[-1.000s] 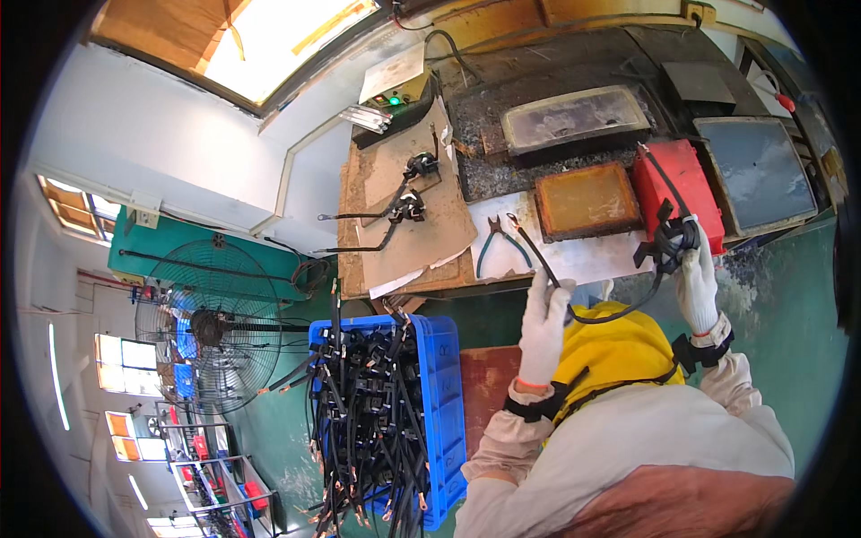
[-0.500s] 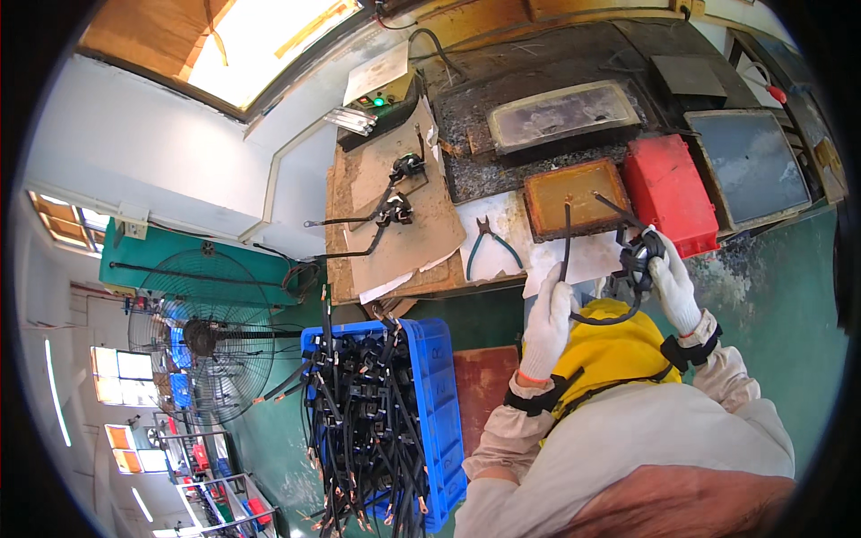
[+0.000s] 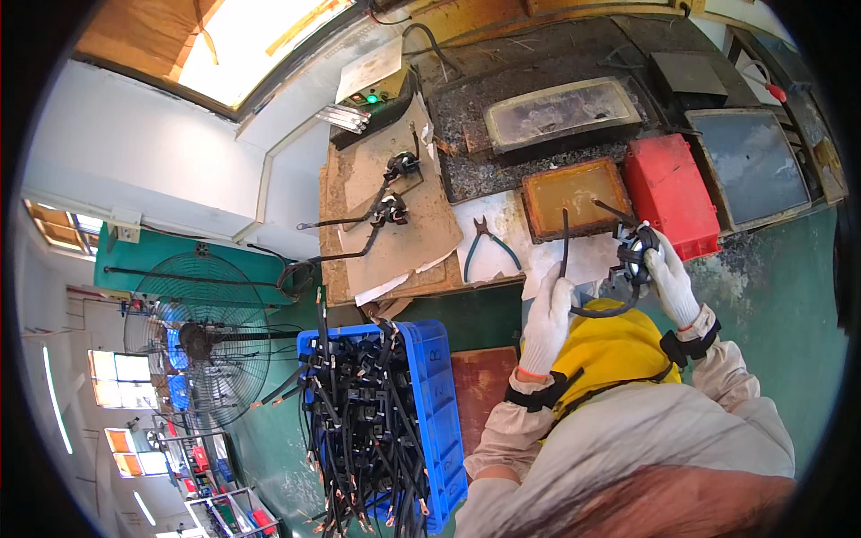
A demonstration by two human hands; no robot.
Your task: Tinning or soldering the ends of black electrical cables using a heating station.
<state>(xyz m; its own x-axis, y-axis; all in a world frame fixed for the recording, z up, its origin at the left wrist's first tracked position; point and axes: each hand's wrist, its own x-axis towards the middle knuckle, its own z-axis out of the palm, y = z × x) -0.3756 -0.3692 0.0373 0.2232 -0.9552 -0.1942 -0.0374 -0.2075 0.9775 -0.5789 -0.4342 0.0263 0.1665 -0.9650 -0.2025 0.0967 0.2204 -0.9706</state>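
Head-worn fisheye, facing down, above fingers [image 3: 658,260]

Cardboard [image 3: 395,255] covers the left end of the worktop [image 3: 439,280], with a green-lit box [image 3: 381,90] toward its back-left corner. Paper [image 3: 504,215] under pliers [image 3: 482,229], an amber tray [image 3: 530,211] and a red box [image 3: 668,197] line its front edge; a long box [image 3: 563,112] stands farther back.

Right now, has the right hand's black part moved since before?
Yes, the black part moved left, from over the red box to its near-left corner.
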